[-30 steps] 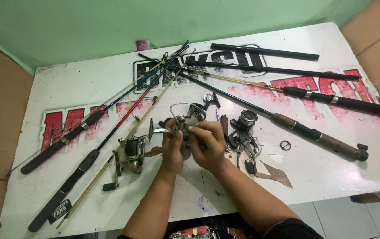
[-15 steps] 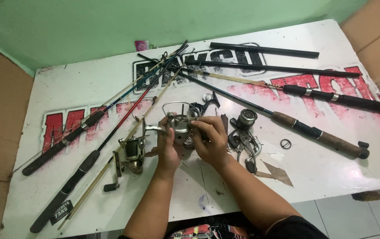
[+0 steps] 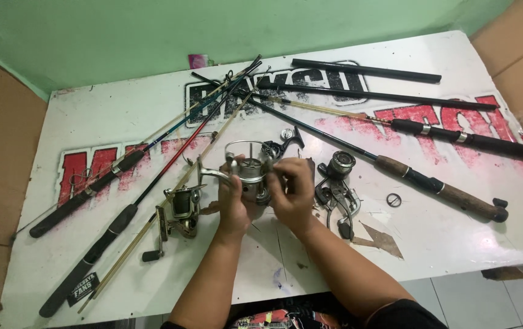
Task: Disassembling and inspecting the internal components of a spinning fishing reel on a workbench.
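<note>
Reel (image 3: pixel 254 173), silver, at frame centre above the table (image 3: pixel 444 240): gripped by left hand (image 3: pixel 232 204) and right hand (image 3: pixel 292 195). Second reel (image 3: pixel 182 210) lay just left; rods (image 3: pixel 432 183) fanned across upper half. Bare tabletop lower right, near edge.

Silver reel (image 3: pixel 252 173) lifted higher, spool now facing up between both hands.

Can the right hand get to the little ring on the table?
Probably yes. The little ring lies alone on bare table, right of the right hand, with only the dark reel between. But both hands, the left hand too, hold the silver reel.
</note>
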